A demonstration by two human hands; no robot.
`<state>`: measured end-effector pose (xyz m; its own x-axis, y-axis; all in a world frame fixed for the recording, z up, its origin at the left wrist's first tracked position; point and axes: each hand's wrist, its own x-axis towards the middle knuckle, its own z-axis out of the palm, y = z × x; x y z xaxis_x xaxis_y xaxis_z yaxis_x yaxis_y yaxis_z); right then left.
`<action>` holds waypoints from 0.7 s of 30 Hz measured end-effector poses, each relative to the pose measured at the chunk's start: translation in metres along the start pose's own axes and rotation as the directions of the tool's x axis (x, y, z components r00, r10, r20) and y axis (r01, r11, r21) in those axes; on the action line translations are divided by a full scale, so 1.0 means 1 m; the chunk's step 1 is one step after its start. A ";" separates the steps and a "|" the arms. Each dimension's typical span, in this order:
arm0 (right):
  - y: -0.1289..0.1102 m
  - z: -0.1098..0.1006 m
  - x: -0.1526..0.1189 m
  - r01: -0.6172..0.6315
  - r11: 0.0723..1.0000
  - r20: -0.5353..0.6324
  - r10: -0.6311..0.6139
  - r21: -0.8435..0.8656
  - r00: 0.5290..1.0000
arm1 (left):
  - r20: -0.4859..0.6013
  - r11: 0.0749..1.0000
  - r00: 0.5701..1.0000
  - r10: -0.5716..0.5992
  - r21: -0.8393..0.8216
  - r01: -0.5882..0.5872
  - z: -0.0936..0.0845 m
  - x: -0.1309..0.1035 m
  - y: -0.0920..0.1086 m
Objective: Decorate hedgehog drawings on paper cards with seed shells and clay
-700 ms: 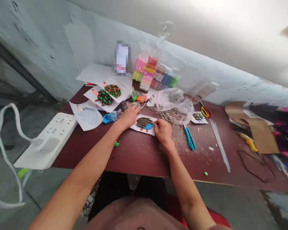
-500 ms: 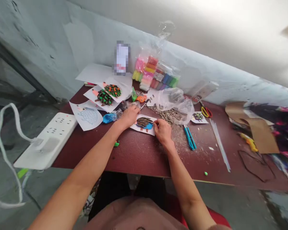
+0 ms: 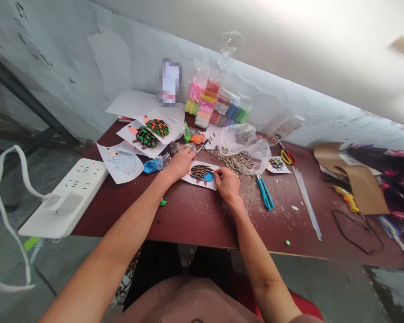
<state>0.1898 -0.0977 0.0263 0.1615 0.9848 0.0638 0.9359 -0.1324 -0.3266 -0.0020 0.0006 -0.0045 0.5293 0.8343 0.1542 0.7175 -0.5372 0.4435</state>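
A white card point(image 3: 210, 185) lies on the dark red table, bearing a hedgehog figure point(image 3: 202, 172) with brown spikes and a blue body. My left hand point(image 3: 182, 162) rests at the card's upper left corner, its fingers curled; what they hold, if anything, is hidden. At the card's right edge is my right hand point(image 3: 227, 183), thumb and forefinger pinched by the blue body; anything between them is too small to make out. Just behind the card is a heap of thin brown pieces point(image 3: 234, 160), partly under a clear plastic bag point(image 3: 247, 142).
Hedgehog cards point(image 3: 157, 127) and a blue drawing point(image 3: 124, 163) lie at left, near a white power strip point(image 3: 79, 179). Coloured clay packs point(image 3: 218, 107) stand behind. Blue-handled pliers point(image 3: 265, 194), scissors point(image 3: 287, 156), clear sticks point(image 3: 308, 204) and a yellow glue gun point(image 3: 348, 199) are at right.
The whole view has shifted very slightly. Both hands stay at the card in nearly the same pose.
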 end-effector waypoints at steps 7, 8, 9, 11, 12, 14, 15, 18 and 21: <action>0.019 -0.016 0.004 -0.041 0.999 -0.091 0.040 -0.015 0.995 | -0.003 1.000 1.000 -0.012 0.000 0.012 -0.001 0.000 0.001; 0.021 -0.019 0.007 -0.071 0.997 -0.104 0.066 -0.043 0.992 | -0.002 1.000 1.000 -0.013 0.001 0.013 -0.001 0.001 0.001; 0.023 -0.022 0.011 -0.085 0.994 -0.101 0.078 -0.070 0.992 | -0.002 1.000 1.000 -0.013 0.002 0.013 -0.001 0.001 0.001; 0.024 -0.025 0.021 -0.093 0.988 -0.083 0.083 -0.121 0.993 | -0.004 1.000 1.000 -0.010 0.000 0.010 -0.001 0.001 0.002; 0.023 -0.025 0.025 -0.092 0.985 -0.070 0.082 -0.149 0.994 | -0.006 1.000 1.000 -0.010 -0.003 0.010 -0.002 0.001 0.002; 0.019 -0.024 0.035 -0.079 0.976 -0.056 0.069 -0.201 0.996 | -0.008 1.000 1.000 -0.019 -0.010 0.019 -0.002 0.001 0.003; 0.017 -0.023 0.039 -0.070 0.972 -0.056 0.059 -0.223 0.997 | -0.006 1.000 1.000 -0.027 -0.012 0.027 -0.003 0.001 0.003; 0.012 -0.018 0.049 -0.047 0.958 -0.040 0.037 -0.282 0.999 | 0.004 0.999 0.999 -0.052 -0.003 0.052 -0.005 0.001 0.005; 0.012 -0.016 0.053 -0.036 0.948 -0.013 0.033 -0.315 0.999 | 0.017 0.998 0.998 -0.065 0.019 0.065 -0.007 0.001 0.007</action>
<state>0.2143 -0.0485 0.0410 0.1965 0.9784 0.0646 0.9805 -0.1960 -0.0149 0.0006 -0.0013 0.0051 0.4887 0.8655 0.1101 0.7591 -0.4840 0.4353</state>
